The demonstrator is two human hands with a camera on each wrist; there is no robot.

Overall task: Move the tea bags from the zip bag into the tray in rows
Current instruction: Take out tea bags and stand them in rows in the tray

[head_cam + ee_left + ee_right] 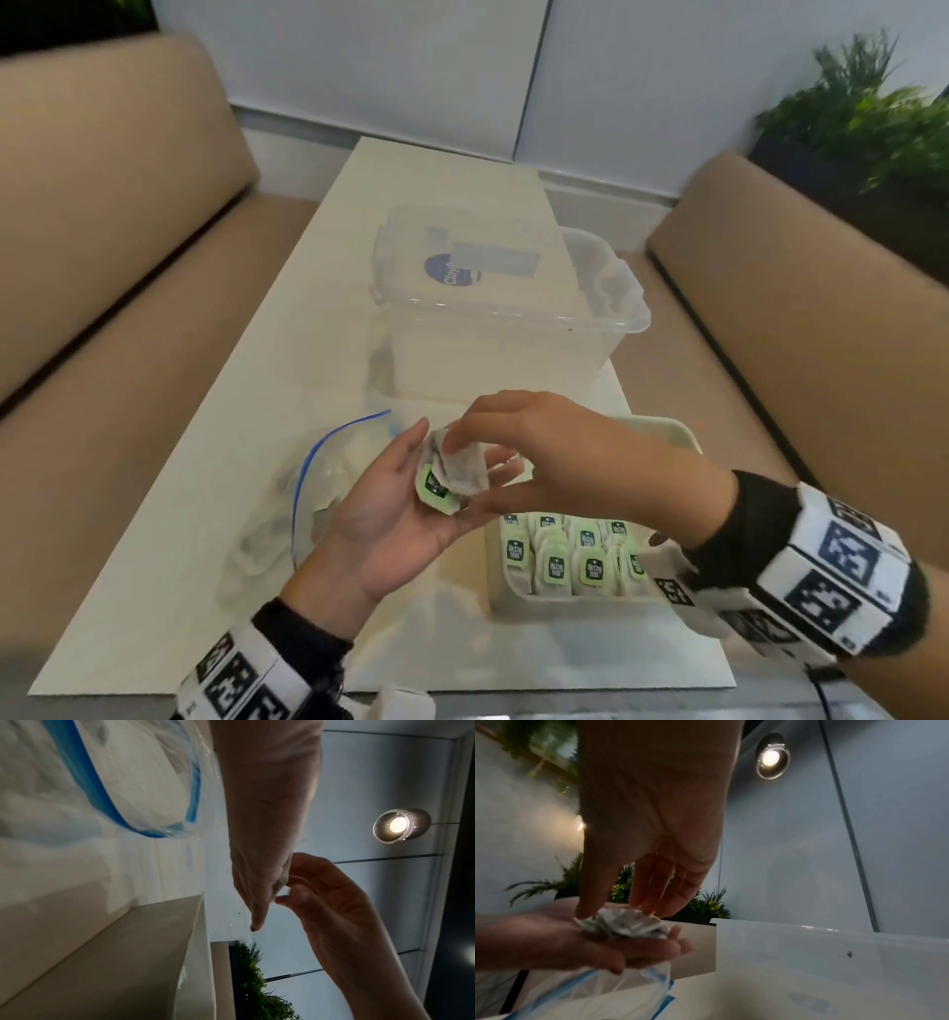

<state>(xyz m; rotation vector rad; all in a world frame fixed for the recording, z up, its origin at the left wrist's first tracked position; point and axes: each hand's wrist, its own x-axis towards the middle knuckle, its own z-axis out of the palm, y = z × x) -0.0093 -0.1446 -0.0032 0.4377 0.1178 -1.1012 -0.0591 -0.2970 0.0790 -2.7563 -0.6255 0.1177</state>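
Note:
My left hand [380,514] lies palm up over the table with a small heap of tea bags [452,478] on it, one showing a green tag. From above, my right hand [539,452] pinches the top tea bag [628,925] between thumb and fingers. The clear zip bag [308,488] with a blue seal lies open on the table under and left of my left hand. At the right stands the white tray [683,437], and in its near half tea bags [570,555] with green tags sit in rows.
A clear plastic box [503,308] with its lid on stands behind the hands on the white table [231,411]. Tan benches [102,308] flank the table on both sides. A plant [862,113] is at the far right.

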